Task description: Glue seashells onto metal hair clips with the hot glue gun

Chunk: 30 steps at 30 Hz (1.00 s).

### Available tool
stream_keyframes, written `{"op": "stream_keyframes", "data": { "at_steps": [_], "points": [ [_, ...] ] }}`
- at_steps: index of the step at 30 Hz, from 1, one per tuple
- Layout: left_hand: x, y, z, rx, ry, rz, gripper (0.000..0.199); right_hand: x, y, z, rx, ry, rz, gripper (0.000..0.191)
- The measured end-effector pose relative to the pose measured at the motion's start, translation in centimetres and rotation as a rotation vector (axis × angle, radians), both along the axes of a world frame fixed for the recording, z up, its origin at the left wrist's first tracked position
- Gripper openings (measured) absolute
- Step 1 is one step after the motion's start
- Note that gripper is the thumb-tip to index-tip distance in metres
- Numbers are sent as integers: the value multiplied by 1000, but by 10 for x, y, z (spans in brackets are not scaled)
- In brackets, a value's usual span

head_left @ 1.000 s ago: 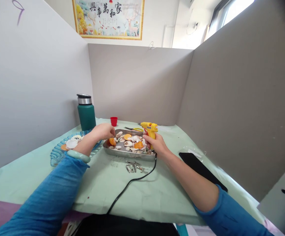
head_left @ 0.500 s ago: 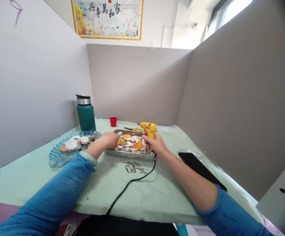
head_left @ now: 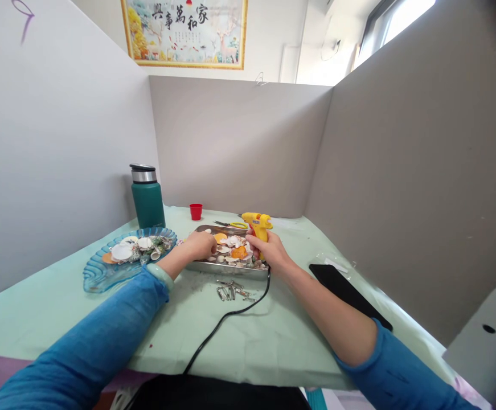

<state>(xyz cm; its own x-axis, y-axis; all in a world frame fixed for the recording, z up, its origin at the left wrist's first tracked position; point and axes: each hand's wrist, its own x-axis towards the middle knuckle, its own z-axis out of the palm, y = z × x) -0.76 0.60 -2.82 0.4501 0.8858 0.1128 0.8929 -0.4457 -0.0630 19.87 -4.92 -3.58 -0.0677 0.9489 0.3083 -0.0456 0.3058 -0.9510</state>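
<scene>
A yellow glue gun (head_left: 261,222) is gripped upright in my right hand (head_left: 274,251), its nozzle toward the left, above the right end of a metal tray (head_left: 230,269). White and orange seashells (head_left: 239,252) fill that tray. My left hand (head_left: 200,246) reaches into its left side, fingers curled down among the shells; their tips are hidden, so I cannot make out what they pinch. Left of this hand, a blue scalloped dish (head_left: 96,280) bears more shells (head_left: 123,250). Small metal pins or clips (head_left: 233,291) lie in a loose pile in front of the tray.
The gun's black cord (head_left: 217,326) runs across the green cloth to the front edge. Behind stand a green bottle (head_left: 147,204) and a red cup (head_left: 196,212), with a yellow-handled cutting tool (head_left: 238,225) behind the tray. A black flat strip (head_left: 345,293) lies right. Grey partitions (head_left: 239,142) enclose the table.
My left hand has shifted a little to the right, further over the shells in the tray. My right hand keeps the glue gun in nearly the same place.
</scene>
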Motion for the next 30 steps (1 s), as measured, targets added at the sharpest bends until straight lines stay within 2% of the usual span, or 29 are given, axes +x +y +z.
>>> {"op": "stream_keyframes", "data": {
  "at_steps": [3,7,12,16,18,20,25,30],
  "points": [
    [1,1,0,26,-57,-4,11,0,0,0,-5,1,5,28],
    [1,-2,7,20,-201,-30,12,0,1,-1,-6,2,16,28],
    [6,-16,16,-169,-476,-114,17,0,1,-2,6,-51,18,28],
    [15,-26,16,-403,-718,-234,15,-1,1,-2,2,-57,5,28],
    [19,-29,15,-468,-790,-288,16,-1,1,-1,6,-47,8,28],
    [22,-31,14,-431,-808,-304,18,0,1,-1,16,-54,28,28],
    [32,-38,14,-148,-737,-282,29,-1,1,-2,44,-117,63,28],
    [41,-38,9,-71,-780,-277,23,-3,2,-2,23,-180,39,27]
  ]
}}
